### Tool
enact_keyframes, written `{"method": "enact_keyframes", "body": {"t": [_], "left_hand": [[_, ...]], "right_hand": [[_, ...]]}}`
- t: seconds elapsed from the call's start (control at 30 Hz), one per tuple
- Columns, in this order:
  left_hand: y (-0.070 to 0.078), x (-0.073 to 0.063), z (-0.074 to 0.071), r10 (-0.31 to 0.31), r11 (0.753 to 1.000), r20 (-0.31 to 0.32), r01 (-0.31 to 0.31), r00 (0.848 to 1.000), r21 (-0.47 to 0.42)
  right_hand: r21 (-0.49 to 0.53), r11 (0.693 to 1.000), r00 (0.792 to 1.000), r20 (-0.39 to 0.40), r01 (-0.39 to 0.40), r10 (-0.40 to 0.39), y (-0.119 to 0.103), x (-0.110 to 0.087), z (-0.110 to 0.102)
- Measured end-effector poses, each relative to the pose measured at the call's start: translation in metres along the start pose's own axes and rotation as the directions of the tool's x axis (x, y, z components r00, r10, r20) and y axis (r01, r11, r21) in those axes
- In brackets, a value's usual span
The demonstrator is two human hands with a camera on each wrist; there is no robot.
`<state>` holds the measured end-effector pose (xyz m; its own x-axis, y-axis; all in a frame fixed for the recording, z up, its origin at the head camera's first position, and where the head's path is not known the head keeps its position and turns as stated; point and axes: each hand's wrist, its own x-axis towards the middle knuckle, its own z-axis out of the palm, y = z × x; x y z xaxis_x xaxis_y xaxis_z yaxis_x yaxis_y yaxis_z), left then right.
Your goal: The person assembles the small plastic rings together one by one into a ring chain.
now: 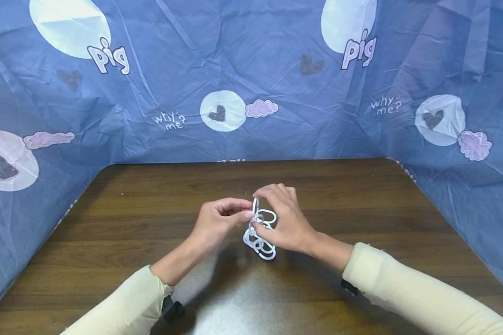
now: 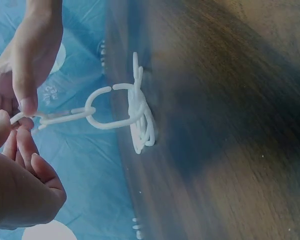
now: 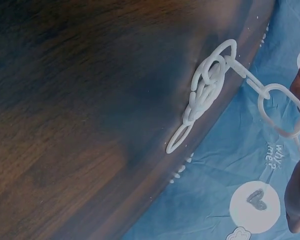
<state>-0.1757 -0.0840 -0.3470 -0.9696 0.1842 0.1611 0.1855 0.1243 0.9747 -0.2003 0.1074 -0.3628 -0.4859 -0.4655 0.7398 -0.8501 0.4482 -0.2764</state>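
Observation:
A white chain of oval plastic links (image 1: 266, 253) lies partly heaped on the table, and its upper end rises between the two hands. My left hand (image 1: 220, 221) pinches an upper link between thumb and fingertips. Facing it, my right hand (image 1: 287, 218) holds the raised end with thumb and fingers. In the left wrist view a link with a small gap in its side (image 2: 110, 106) hangs between the heap and the held end. The right wrist view shows the heaped links (image 3: 205, 92); there the right hand (image 3: 298, 195) and the left hand are cut off by the edge.
Brown wood-grain tabletop (image 1: 151, 200) lies under the chain and arms. A blue printed cloth (image 1: 251, 56) stands behind the table and along both sides. Dark wrist devices show below the light sleeves (image 1: 373, 265).

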Motion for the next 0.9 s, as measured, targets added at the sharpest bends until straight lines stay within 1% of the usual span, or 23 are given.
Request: {"method": "enact_keyframes", "body": {"t": [0.23,0.47,0.6,0.67,0.77,0.83,0.9], "left_hand": [[0.0,-0.001,0.001,-0.036,0.998,-0.013,0.036,0.999,0.051],[0.0,-0.002,0.002,-0.03,0.996,-0.014,0.031,0.999,0.089],[-0.002,-0.002,0.001,-0.043,0.995,-0.039,0.046,0.998,0.084],[-0.002,-0.001,0.001,-0.054,0.995,-0.06,0.058,0.997,0.079],[-0.001,-0.001,0.0,-0.064,0.995,-0.088,0.07,0.994,0.075],[-0.001,-0.001,-0.001,-0.07,0.994,-0.099,0.078,0.993,0.075],[0.0,-0.001,-0.001,-0.076,0.993,-0.107,0.085,0.991,0.079]], "right_hand": [[-0.018,1.0,1.0,0.025,0.009,-0.009,-0.001,-0.001,0.003],[-0.043,0.999,1.0,0.029,0.007,-0.006,-0.002,-0.002,0.004],[-0.062,0.998,0.997,0.071,-0.01,0.014,-0.002,-0.002,0.002],[-0.06,0.998,0.995,0.089,-0.036,0.041,-0.001,-0.001,-0.001],[-0.027,0.992,0.988,0.091,-0.123,0.125,0.002,0.0,-0.007],[0.015,0.98,0.977,0.079,-0.197,0.196,0.006,0.0,-0.011],[0.051,0.963,0.962,0.071,-0.266,0.262,0.011,0.0,-0.015]]}}
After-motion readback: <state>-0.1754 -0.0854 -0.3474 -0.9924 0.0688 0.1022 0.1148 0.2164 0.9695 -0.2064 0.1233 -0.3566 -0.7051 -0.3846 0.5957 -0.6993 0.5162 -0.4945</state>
